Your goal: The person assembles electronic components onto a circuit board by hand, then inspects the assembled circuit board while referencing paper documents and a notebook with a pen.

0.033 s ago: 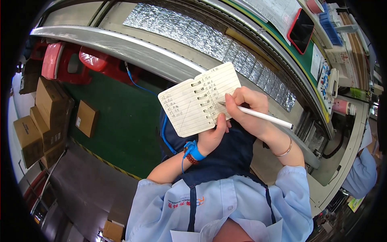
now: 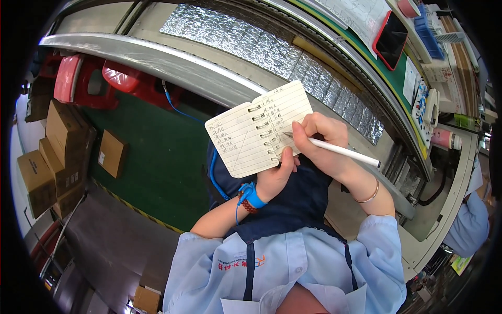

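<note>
Notebook: a small spiral-bound notebook (image 2: 256,133) lies open and held up in front of the chest, above the green floor, lined cream pages tilted, handwriting in rows on both pages, too small to read.
Left hand: the left hand (image 2: 274,178) cups the notebook from below, thumb pressed up along the lower edge by the rings, the other fingers hidden behind the pages; a blue wrist strap (image 2: 252,193) with a coiled blue cord sits at the wrist.
Right hand: the right hand (image 2: 319,141) rests on the right page, fingers curled together and pinching a white pen (image 2: 334,150), tip touching the paper near the spiral.
Cardboard boxes: brown boxes (image 2: 55,152) stacked at the left edge, one small box (image 2: 111,153) alone on the green floor, each with a pale label.
Conveyor: a grey rail (image 2: 157,63) curves across the top, silver foil sheet (image 2: 251,44) beyond it.
Phone: a dark phone in a red case (image 2: 391,39) lies on the green bench top.
Hard to see: a co-worker's blue sleeve (image 2: 468,222) is cut off at the right rim.
</note>
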`<state>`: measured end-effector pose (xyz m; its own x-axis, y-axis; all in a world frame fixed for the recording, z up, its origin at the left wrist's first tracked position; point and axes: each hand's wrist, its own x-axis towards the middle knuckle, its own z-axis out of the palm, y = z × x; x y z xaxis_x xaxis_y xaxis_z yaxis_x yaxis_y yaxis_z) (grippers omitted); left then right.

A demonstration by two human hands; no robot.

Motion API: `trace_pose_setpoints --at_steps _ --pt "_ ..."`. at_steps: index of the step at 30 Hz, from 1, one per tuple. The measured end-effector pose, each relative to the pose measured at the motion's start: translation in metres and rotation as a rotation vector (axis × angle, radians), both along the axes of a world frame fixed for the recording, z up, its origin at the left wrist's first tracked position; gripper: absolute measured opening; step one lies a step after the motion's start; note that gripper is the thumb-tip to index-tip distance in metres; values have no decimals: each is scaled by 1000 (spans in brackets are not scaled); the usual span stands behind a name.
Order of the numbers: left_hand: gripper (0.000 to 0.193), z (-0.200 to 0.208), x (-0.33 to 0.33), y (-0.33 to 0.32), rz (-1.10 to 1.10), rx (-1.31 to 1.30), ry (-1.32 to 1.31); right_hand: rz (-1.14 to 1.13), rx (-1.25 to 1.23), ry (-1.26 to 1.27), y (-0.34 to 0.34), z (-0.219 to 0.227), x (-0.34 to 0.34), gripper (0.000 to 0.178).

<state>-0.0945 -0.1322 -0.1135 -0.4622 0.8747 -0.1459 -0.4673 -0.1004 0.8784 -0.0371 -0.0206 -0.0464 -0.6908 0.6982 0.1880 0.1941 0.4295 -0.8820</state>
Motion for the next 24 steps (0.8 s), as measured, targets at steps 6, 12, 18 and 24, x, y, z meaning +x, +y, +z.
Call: trace_pose_setpoints --at_steps 6,12,18,24 --pt "24 1 -1 0 -6 11 -15 -8 1 -9 -1 0 -1 31" --pt "23 0 -1 1 -7 24 -19 20 70 -1 1 -1 -2 32" --pt "24 1 -1 0 -11 3 -23 8 -57 -6 0 2 0 30" --pt "24 1 0 0 -5 16 -12 27 71 -23 1 0 -1 29"
